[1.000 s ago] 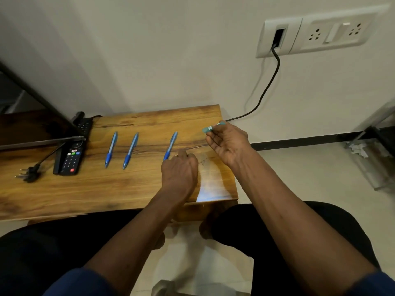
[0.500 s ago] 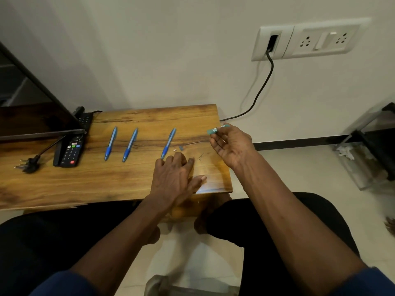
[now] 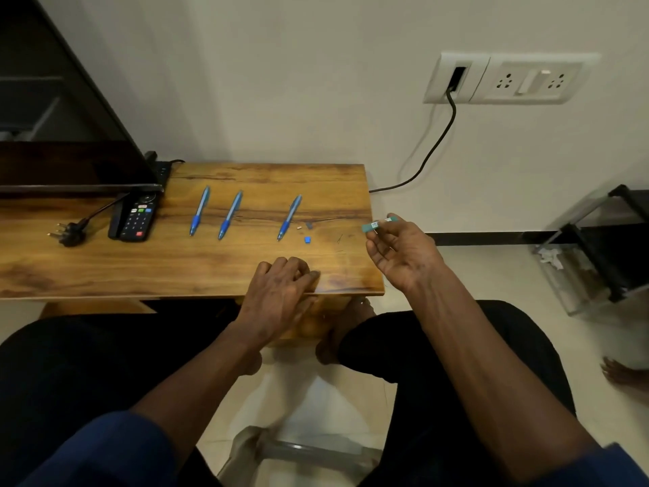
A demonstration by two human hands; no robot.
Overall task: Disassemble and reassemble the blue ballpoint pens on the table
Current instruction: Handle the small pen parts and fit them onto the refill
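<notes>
Three blue pens [image 3: 230,215] lie whole on the table [image 3: 105,268]; positions below are taken from the rightmost pen [image 3: 290,217].

Just right of its tip sit loose parts: a tan piece [image 3: 299,227], a dark piece [image 3: 309,225] and a blue piece [image 3: 307,240].

Further right of that pen, beyond the tabletop, your right hand [image 3: 400,254] pinches a teal pen section [image 3: 372,226] in its fingertips, over open floor.

Your left hand [image 3: 281,286] rests with fingers curled, nearer you than that pen. Whether it holds anything cannot be told.

Risks:
- A slipped pinch would drop the section to the floor.
- A sweep of your left hand would scatter the small parts.
- Any lost part would likely block reassembly.
</notes>
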